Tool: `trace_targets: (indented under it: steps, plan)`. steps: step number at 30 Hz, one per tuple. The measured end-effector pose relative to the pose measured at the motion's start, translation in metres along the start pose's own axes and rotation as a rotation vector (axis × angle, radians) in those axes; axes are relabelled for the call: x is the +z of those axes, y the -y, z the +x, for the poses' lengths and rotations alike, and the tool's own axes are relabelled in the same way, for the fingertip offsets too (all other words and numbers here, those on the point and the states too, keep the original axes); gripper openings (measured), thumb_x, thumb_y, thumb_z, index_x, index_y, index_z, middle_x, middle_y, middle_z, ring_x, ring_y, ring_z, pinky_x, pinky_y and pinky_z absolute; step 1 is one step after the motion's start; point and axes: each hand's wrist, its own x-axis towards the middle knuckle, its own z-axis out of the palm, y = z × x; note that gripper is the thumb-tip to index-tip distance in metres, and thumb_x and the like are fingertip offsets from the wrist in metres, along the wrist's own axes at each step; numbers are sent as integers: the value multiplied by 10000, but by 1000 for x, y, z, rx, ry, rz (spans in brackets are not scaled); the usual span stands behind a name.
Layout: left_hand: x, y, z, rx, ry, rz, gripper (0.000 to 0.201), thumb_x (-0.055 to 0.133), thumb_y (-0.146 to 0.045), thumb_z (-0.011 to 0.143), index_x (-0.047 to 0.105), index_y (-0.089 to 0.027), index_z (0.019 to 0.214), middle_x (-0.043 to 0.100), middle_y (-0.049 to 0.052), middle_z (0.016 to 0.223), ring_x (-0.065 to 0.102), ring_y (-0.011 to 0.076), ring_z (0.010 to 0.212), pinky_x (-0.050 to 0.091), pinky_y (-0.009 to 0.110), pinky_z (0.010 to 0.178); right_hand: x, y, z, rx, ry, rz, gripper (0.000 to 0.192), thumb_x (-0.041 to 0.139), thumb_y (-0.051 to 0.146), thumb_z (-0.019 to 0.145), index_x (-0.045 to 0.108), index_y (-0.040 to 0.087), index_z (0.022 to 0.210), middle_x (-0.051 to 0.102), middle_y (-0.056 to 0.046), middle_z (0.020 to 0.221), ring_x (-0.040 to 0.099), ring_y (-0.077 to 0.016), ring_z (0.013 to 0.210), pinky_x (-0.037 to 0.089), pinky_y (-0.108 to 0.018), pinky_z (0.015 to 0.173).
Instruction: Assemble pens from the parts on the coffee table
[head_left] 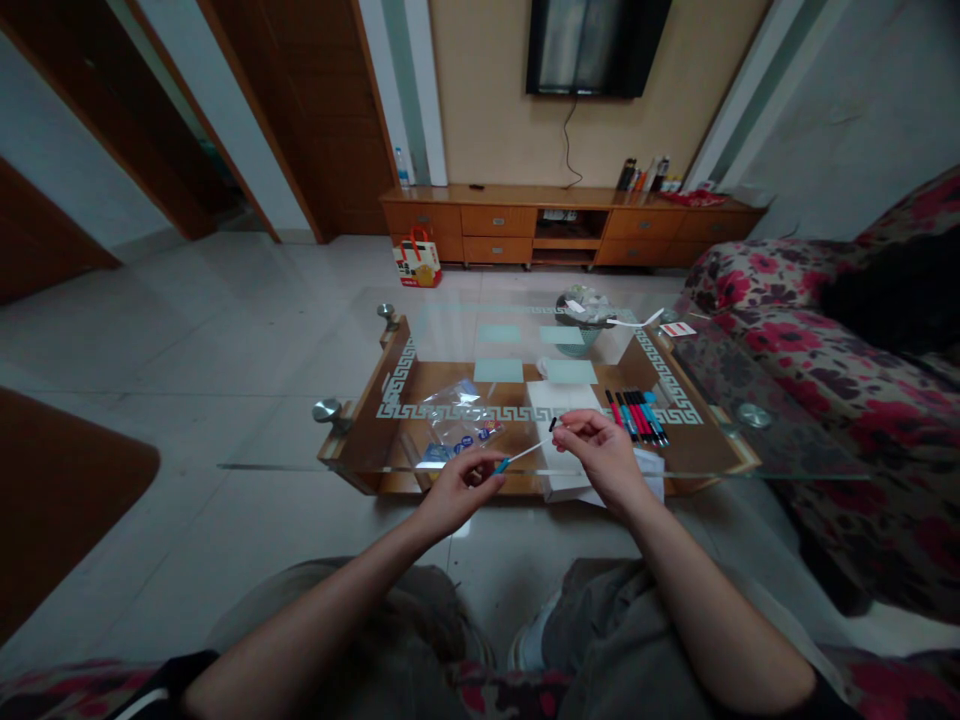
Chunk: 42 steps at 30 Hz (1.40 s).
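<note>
My left hand (457,490) pinches the blue end of a thin pen (523,455) with a pale barrel, held over the near edge of a glass coffee table (360,385). My right hand (600,450) grips the pen's dark tip end, fingers closed around it. Both hands hold the same pen, slanted up to the right. Under my right hand lies white paper (559,400). A row of several red, blue and black pens (637,415) lies just right of the paper. A clear plastic bag (457,425) with blue items rests left of my hands.
A bowl (583,320) with wrappers stands at the table's far side. A floral sofa (825,380) runs along the right. A wooden TV cabinet (562,225) lines the back wall, a red-and-white bag (417,260) on the floor before it. Tiled floor spreads to the left.
</note>
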Motion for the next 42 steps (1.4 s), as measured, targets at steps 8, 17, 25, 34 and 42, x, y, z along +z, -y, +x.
trace_targets:
  steps: [8, 17, 25, 34, 42]
  plan:
    - [4, -5, -3, -165, 256, -189, 445, 654, -440, 879, 681, -173, 1234, 683, 72, 950, 571, 138, 743, 461, 244, 652, 10, -7, -8, 139, 179, -9, 395, 857, 357, 683, 697, 196, 1007, 738, -45, 878, 673, -162, 767, 547, -306, 729]
    - [9, 2, -8, -285, 341, -384, 468, 685, -471, 853, 673, -128, 1171, 677, 82, 919, 585, 126, 711, 483, 262, 661, 20, -14, -13, 182, 202, -52, 327, 840, 375, 701, 719, 174, 930, 696, -21, 782, 584, -112, 623, 466, -244, 583]
    - [9, -2, -10, -263, 296, -375, 463, 690, -471, 851, 684, -141, 1176, 680, 76, 912, 584, 130, 736, 451, 255, 678, 23, -19, -14, 185, 176, -36, 344, 834, 425, 695, 676, 174, 870, 671, -12, 732, 574, -119, 607, 453, -246, 563]
    - [4, -3, -9, -204, 275, -254, 433, 676, -448, 865, 690, -146, 1176, 681, 67, 885, 584, 144, 747, 444, 253, 671, 28, -20, -18, 184, 221, -100, 341, 833, 440, 695, 640, 173, 784, 655, 3, 673, 556, -111, 563, 438, -239, 545]
    - [12, -3, -15, -293, 399, -448, 435, 660, -504, 865, 579, -184, 1149, 645, 79, 993, 628, 155, 817, 535, 289, 695, 35, -25, -23, 167, 212, -101, 319, 821, 427, 700, 697, 185, 867, 705, -24, 775, 628, -144, 653, 488, -260, 600]
